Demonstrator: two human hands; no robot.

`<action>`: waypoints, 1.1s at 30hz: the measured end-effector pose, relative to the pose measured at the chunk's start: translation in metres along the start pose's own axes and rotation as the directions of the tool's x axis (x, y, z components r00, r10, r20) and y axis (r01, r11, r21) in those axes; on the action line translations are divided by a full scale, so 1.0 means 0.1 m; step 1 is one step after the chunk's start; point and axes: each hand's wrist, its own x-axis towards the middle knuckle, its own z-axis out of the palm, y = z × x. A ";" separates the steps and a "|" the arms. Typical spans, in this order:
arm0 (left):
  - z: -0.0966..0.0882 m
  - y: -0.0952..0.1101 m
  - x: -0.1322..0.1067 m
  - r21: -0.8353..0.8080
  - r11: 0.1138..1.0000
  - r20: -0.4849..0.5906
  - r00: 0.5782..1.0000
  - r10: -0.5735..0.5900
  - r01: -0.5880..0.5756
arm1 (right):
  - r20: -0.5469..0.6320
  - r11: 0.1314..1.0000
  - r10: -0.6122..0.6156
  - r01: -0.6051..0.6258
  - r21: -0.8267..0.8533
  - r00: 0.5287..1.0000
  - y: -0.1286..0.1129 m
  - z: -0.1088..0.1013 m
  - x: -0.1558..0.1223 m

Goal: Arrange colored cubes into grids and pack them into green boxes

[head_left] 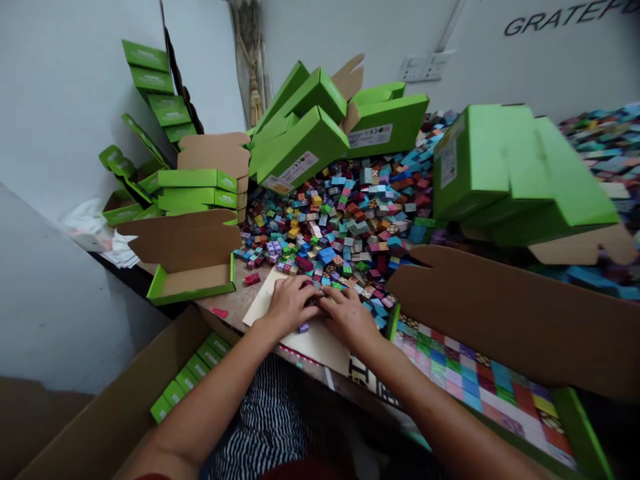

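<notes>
While both hands meet over the pale board (257, 303), their fingers are bent and their tips come close together near its middle. The left hand (293, 303) reaches in from the board's left side, and the right hand (349, 317) from its right. Something small and dark sits between the fingertips, but the fingers hide most of it, so I cannot tell if either hand grips it. One small purple block (303, 328) lies on the board, on the side near the person's body, just below the left thumb. That makes the left hand the nearer one. Too little of the block shows to say which way its long side points. Just past the far edge of the board spreads a big heap of little patterned blocks (345, 230). One red block (252, 279) lies alone, just left of the board's far end. To the right of the board, an open green box (583, 427) holds blocks in neat rows. Left of the board, another open green carton (190, 293) shows its bare brown inside.
</notes>
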 end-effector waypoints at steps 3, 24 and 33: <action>0.02 0.07 -0.21 0.023 0.992 -0.046 0.991 0.125 -0.124 | 0.017 0.999 0.029 -0.030 0.029 0.999 0.11 -0.02 -0.12; 0.01 -0.81 0.60 -0.022 0.972 0.153 0.962 -0.226 0.232 | 0.418 0.966 0.240 -0.256 -0.019 0.876 0.37 -0.17 1.09; -0.03 -0.91 0.92 0.047 0.993 0.342 0.932 -0.122 0.112 | 0.427 0.941 0.304 -0.340 0.008 0.852 0.46 -0.10 1.13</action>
